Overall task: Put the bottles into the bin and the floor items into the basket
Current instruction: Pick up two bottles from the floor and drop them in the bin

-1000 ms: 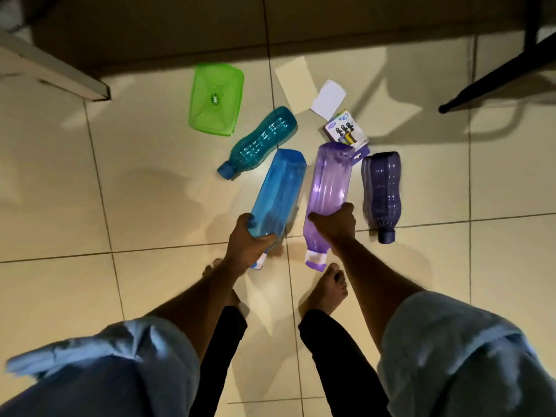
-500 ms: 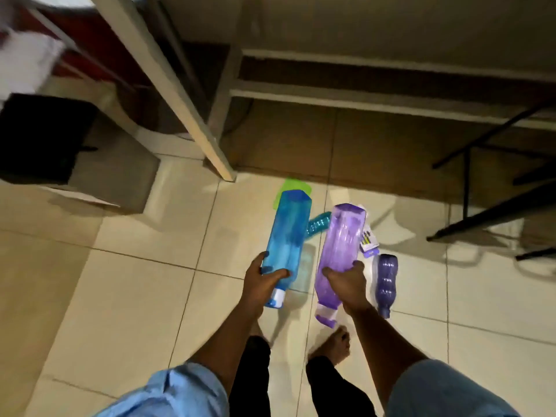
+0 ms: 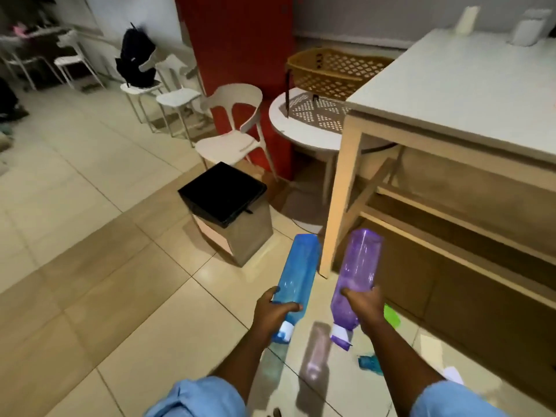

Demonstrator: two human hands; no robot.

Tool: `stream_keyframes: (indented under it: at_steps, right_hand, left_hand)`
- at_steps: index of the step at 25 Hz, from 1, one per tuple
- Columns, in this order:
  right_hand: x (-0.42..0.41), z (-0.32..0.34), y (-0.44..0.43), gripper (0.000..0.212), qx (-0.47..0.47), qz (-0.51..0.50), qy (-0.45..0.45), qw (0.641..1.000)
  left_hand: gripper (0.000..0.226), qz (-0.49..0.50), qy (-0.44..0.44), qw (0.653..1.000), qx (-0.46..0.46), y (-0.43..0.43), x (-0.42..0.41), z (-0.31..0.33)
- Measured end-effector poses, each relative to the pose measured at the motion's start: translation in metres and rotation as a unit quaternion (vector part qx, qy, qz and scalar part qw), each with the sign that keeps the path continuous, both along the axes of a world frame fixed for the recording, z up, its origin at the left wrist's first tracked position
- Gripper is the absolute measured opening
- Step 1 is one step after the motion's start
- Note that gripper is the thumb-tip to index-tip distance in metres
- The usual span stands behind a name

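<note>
Glossy cream floor tiles lie open between a pale, square-edged worktop and a boxy bin lined in black plastic. A lattice-sided basket sits on a round table behind. The left hand grips a translucent blue bottle and the right hand a purple bottle, both near the bin.

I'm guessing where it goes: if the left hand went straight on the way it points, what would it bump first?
Probably the wooden table leg: the left hand and its blue bottle aim just right of the bin. Depth is unclear, so it might miss.
</note>
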State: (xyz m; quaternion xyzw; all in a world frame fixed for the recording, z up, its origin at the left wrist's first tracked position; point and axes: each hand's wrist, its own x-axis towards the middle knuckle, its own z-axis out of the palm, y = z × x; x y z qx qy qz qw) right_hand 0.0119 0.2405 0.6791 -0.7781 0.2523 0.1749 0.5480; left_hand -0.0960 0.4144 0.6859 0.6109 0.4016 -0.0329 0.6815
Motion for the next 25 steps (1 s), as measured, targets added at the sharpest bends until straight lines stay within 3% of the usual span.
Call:
stream_keyframes:
  at_steps: [7,13,25]
  right_hand:
    - [0.047,0.042,0.14,0.073,0.042,0.113,-0.064,0.991]
    - [0.116,0.053,0.25,0.07,0.068,0.182,-0.089,0.977]
    - [0.29,0.052,0.462,0.077,0.081,0.274,-0.081,0.955]
  left_hand:
    - [0.076,0.103,-0.042,0.991,0.07,0.145,0.035,0.035]
    - [0.038,0.187,-0.07,0.978,0.064,0.239,0.089,0.045]
    - [0.051,0.231,-0.044,0.965,0.117,0.404,0.25,0.053]
